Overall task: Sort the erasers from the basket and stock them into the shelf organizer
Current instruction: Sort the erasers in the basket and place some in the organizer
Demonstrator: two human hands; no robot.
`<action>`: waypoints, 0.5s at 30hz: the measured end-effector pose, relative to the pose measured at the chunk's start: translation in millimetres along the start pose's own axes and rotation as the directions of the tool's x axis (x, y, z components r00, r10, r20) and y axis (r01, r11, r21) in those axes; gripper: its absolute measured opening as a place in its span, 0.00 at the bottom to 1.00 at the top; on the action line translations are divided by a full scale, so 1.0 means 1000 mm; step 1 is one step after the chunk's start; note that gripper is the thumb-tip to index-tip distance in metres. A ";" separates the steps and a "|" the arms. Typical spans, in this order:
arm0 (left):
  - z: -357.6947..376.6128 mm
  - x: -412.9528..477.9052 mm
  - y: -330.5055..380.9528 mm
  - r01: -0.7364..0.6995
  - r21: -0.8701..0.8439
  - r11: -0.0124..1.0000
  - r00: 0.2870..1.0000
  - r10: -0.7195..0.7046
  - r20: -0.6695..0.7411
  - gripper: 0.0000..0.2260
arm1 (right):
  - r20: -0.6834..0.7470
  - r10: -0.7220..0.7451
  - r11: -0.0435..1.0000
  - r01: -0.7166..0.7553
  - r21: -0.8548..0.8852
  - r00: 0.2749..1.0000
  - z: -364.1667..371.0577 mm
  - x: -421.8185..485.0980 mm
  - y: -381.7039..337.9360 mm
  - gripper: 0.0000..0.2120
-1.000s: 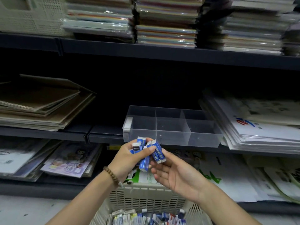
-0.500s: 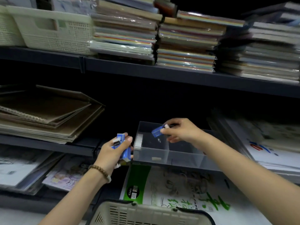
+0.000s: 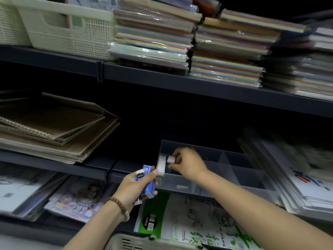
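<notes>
— While the right hand (image 3: pixel 189 163) is down in the organizer (image 3: pixel 232 165), where is its eraser (image 3: pixel 170 159)?
— Pinched between thumb and curled fingers (image 3: pixel 180 152), white end toward the left, inside the leftmost compartment, just right of centre in the lower half of the frame. Whether it touches the compartment floor I cannot tell, because the hand covers it.
— And the organizer itself?
— Clear plastic with dividers, sitting on the middle shelf (image 3: pixel 97 166). Its left end carries a white label (image 3: pixel 161 166).
— What about the left hand (image 3: pixel 133 188)?
— It is raised just left of the organizer, its fingers wrapped round a bunch of erasers (image 3: pixel 150 186) in blue sleeves, thumb pressed against them. A bead bracelet (image 3: pixel 119 207) circles that wrist.
— The basket (image 3: pixel 137 240)?
— Only its pale rim shows, at the bottom edge, below both forearms.
— Anything else around?
— Brown sketchbooks (image 3: pixel 54 127) are stacked at the left on the same shelf. On the upper shelf, cream bins (image 3: pixel 63 27) sit at the upper left, with paper stacks (image 3: pixel 153 42) in plastic wrap running to the right. Below the organizer lies a green and white pad (image 3: pixel 189 222). Printed sheets (image 3: pixel 315 186) pile up at the right edge, blurred.
</notes>
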State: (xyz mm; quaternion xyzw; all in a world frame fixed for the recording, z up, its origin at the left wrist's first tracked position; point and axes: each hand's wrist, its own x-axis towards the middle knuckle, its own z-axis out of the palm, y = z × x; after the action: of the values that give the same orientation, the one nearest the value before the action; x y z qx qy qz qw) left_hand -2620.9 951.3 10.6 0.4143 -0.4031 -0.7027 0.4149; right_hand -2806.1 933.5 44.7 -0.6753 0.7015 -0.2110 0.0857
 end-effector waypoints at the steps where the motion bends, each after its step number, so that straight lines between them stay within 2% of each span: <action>1: 0.000 -0.001 0.000 0.002 -0.007 1.000 1.000 -0.002 -0.005 0.14 | -0.016 0.000 1.000 0.000 0.007 1.000 0.001 -0.001 0.001 0.15; 4: 0.001 -0.001 0.000 0.017 -0.018 1.000 1.000 -0.017 -0.019 0.11 | -0.020 0.082 0.989 -0.079 0.127 0.996 0.000 -0.004 0.004 0.13; 8: 0.002 -0.001 0.000 0.022 -0.023 0.999 0.999 -0.023 -0.023 0.11 | 0.139 0.225 0.894 -0.261 0.363 0.964 -0.007 -0.001 0.006 0.14; 10: 0.003 -0.002 0.000 0.025 -0.025 0.999 0.999 -0.026 -0.025 0.11 | 0.221 0.258 0.860 -0.328 0.391 0.941 -0.010 0.003 0.004 0.15; 13: 0.003 -0.002 -0.001 0.028 -0.029 0.999 0.999 -0.029 -0.022 0.11 | 0.316 0.313 0.844 -0.415 0.339 0.895 -0.011 0.009 -0.001 0.18; 15: 0.003 -0.002 -0.001 0.025 -0.036 0.999 1.000 -0.026 -0.012 0.12 | 0.382 0.343 0.772 -0.489 0.405 0.858 -0.009 0.012 -0.005 0.18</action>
State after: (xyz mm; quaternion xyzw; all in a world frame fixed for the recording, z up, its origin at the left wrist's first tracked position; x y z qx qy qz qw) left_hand -2622.7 954.3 11.4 0.4162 -0.3827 -0.7125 0.4156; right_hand -2805.8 923.3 57.5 -0.4803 0.7378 -0.2565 0.3990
